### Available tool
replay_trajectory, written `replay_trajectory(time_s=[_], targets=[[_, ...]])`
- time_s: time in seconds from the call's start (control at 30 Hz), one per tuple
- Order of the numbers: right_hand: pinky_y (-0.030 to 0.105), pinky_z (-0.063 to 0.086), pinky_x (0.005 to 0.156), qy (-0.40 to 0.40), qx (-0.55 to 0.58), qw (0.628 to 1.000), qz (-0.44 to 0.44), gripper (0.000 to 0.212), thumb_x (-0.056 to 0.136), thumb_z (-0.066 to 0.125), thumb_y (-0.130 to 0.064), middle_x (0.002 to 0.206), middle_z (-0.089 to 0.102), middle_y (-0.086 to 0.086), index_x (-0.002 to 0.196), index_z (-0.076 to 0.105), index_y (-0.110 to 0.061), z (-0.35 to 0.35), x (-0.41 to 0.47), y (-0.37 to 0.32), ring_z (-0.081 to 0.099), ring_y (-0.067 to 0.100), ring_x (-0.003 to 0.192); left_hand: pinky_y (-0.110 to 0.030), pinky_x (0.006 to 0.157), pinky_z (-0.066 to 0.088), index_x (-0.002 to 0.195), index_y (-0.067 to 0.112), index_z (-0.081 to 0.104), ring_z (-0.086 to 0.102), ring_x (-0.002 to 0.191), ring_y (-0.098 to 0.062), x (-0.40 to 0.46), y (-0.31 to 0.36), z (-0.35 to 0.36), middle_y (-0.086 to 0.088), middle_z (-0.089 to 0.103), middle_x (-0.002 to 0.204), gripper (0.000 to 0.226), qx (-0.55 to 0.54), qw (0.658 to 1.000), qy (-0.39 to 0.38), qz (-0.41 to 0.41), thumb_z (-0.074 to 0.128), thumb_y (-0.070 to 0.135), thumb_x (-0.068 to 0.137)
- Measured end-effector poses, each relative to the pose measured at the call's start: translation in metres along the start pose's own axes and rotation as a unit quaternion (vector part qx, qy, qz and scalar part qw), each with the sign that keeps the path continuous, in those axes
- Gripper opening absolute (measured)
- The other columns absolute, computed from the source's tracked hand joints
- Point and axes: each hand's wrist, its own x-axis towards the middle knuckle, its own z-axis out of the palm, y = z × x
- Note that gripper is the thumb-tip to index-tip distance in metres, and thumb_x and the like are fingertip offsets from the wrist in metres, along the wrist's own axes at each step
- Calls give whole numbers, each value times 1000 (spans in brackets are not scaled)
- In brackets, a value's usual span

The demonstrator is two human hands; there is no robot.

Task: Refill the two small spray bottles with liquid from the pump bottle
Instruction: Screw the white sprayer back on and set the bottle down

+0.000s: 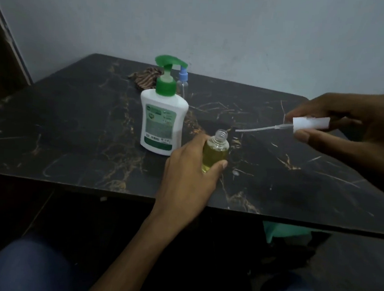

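The left hand [190,168] grips a small clear spray bottle [214,153] standing upright on the dark marbled table [72,136] at centre frame, fingers and thumb curled round its lower half. Its threaded neck is bare, and yellow-green liquid fills it nearly to the shoulder. At right of frame the right hand [348,125] pinches the white spray head [310,123], its thin dip tube pointing left toward the open neck but apart from it. Just behind the left hand stands the white pump bottle [161,122] with its green pump. Farther back, a second spray bottle [182,85] with a blue top looks empty (hard to be sure in this dim light). By my reading, the first bottle needs only recapping; the second remains unfilled.
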Motion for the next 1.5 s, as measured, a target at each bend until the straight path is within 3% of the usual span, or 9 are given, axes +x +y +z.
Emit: replay_trajectory(time_s=[0.17, 0.4, 0.53, 0.67, 0.77, 0.83, 0.97, 1.3, 1.5], targets=[[35, 59, 88, -27, 9, 999, -26, 25, 90, 72, -32, 108, 74, -19, 114, 75, -32, 4, 7, -18, 71, 6, 99, -18, 78, 51, 111, 29, 65, 65, 91, 1, 0, 0, 0, 17, 71, 101, 27, 1, 1000, 0, 6, 80, 35, 90], [15, 50, 82, -36, -82, 994, -55, 20, 91, 70, -33, 105, 69, -28, 110, 74, -36, 5, 30, -37, 65, -4, 99, -7, 73, 43, 114, 31, 63, 63, 92, 2, 1, -2, 0, 18, 70, 104, 28, 1, 1000, -7, 3, 78, 37, 91], [25, 53, 82, -72, -120, 988, -71, 23, 90, 68, -37, 105, 66, -31, 112, 74, -37, -4, 45, -46, 67, -1, 93, -3, 69, 41, 113, 30, 62, 61, 88, 2, 2, -2, 0, 19, 69, 103, 28, 5, 1000, -7, 1, 79, 37, 91], [23, 54, 80, -129, -136, 980, -71, 25, 85, 66, -43, 102, 67, -31, 108, 74, -42, -8, 56, -55, 63, -9, 94, 0, 70, 40, 113, 31, 61, 59, 89, 9, 1, -2, 0, 19, 68, 104, 28, 4, 1000, -11, 4, 79, 37, 92], [23, 53, 79, -144, -136, 977, -80, 28, 82, 64, -42, 100, 70, -26, 108, 75, -40, -1, 61, -60, 63, -8, 90, -4, 71, 43, 113, 31, 61, 62, 92, 5, 1, -1, 0, 19, 68, 105, 28, 2, 1000, -13, 6, 79, 37, 92], [22, 50, 77, -162, -150, 971, -94, 26, 85, 63, -38, 98, 68, -25, 108, 75, -39, 7, 66, -62, 62, -8, 89, -7, 75, 44, 114, 31, 62, 63, 95, 2, 1, 0, 0, 18, 69, 106, 29, -2, 1000, -15, 4, 79, 38, 91], [33, 53, 76, -195, -177, 956, -128, 28, 92, 70, -22, 104, 66, -19, 112, 73, -42, 29, 74, -62, 61, 2, 87, -16, 78, 47, 112, 31, 61, 64, 95, 0, 1, -1, 0, 17, 70, 104, 29, -4, 1000, -15, 2, 79, 38, 91], [25, 48, 67, -215, -160, 951, -157, 26, 88, 70, -16, 92, 68, -16, 97, 66, -39, 47, 81, -59, 59, 0, 78, -27, 84, 56, 118, 29, 63, 65, 96, -2, 2, -2, 1, 15, 71, 106, 33, -14, 1000, -6, -1, 81, 36, 90], [37, 54, 66, -208, -158, 956, -135, 26, 85, 74, -13, 81, 68, -16, 93, 69, -37, 51, 82, -56, 62, 5, 72, -19, 79, 52, 116, 30, 64, 64, 94, 1, 2, -1, 1, 17, 70, 104, 32, -24, 1000, -11, -10, 81, 35, 90]])
